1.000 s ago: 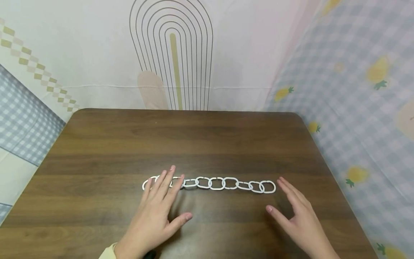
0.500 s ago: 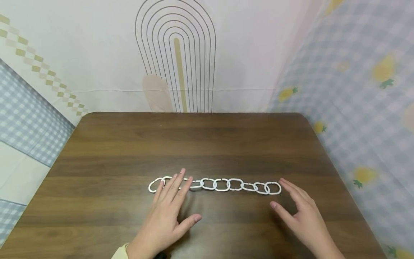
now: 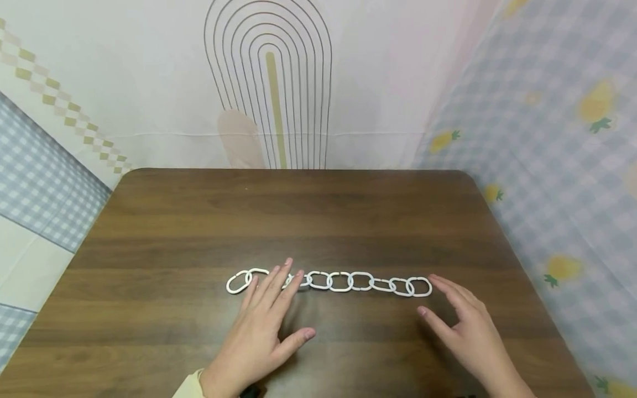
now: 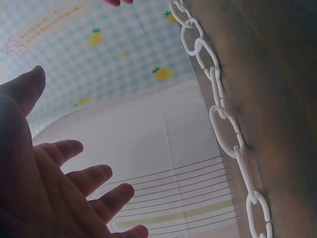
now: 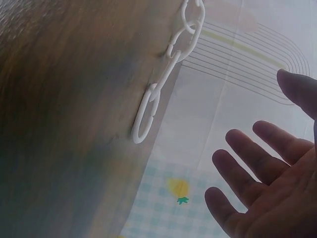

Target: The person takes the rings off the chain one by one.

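A white chain of several oval plastic links [image 3: 361,281] lies stretched from left to right on the brown wooden table. My left hand [image 3: 259,326] hovers palm down with fingers spread, hiding part of the chain toward its left end in the head view. In the left wrist view a gap shows between that hand [image 4: 59,183] and the chain [image 4: 225,131]. My right hand [image 3: 470,331] is held beside the chain's right end, thumb and fingers apart. The right wrist view shows its fingers [image 5: 242,173] extended, apart from the last link [image 5: 146,114]. Neither hand holds anything.
The wooden table [image 3: 318,215] has rounded far corners. Behind it hangs a white cloth [image 3: 368,83] with a line-arch pattern. Blue checked cloth with pineapples [image 3: 547,166] hangs along the right, and more checked cloth [image 3: 45,171] along the left.
My left hand has shifted slightly right over the chain, uncovering more of its left end. My right hand has come slightly closer to the right-end link. The chain lies unmoved; the head view has shifted a little.
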`<state>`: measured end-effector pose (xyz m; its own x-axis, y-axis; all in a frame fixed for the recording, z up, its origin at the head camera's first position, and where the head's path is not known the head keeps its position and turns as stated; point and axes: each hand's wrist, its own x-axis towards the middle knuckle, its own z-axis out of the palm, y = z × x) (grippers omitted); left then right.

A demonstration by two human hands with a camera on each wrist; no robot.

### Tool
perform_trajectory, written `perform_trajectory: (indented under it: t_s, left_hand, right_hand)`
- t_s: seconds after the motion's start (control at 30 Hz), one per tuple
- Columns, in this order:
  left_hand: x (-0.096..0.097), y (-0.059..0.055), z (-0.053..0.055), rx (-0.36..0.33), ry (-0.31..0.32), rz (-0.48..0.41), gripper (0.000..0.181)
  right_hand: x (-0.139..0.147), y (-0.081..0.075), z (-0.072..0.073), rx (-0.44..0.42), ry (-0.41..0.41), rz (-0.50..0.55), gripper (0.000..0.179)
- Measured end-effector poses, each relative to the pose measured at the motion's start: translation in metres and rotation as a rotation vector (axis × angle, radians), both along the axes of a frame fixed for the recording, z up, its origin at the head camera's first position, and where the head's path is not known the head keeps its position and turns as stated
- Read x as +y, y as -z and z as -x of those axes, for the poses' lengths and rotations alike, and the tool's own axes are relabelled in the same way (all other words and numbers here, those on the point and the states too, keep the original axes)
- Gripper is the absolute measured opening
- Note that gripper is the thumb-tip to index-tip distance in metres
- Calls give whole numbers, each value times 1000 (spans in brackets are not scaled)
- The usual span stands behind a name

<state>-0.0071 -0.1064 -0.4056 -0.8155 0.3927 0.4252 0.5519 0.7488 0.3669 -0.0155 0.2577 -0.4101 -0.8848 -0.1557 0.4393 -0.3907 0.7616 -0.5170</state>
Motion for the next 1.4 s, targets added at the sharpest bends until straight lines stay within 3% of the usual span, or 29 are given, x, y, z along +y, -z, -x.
perform_trajectory:
  t_s: [0.5, 0.87, 1.07, 1.4]
  left_hand:
    - [9, -3, 6, 4, 15, 4, 79]
    - [14, 0, 8, -57, 31, 34, 79]
    - [16, 2, 14, -34, 24, 8, 74]
    - [31, -8, 29, -47, 68, 18, 71]
  right_hand:
    - [3, -3, -1, 3, -9, -56, 62]
    - [1, 2, 1, 15, 9, -64, 57]
    - [3, 6, 6, 10, 39, -101, 51]
    - [6, 11, 3, -25, 70, -114, 39]
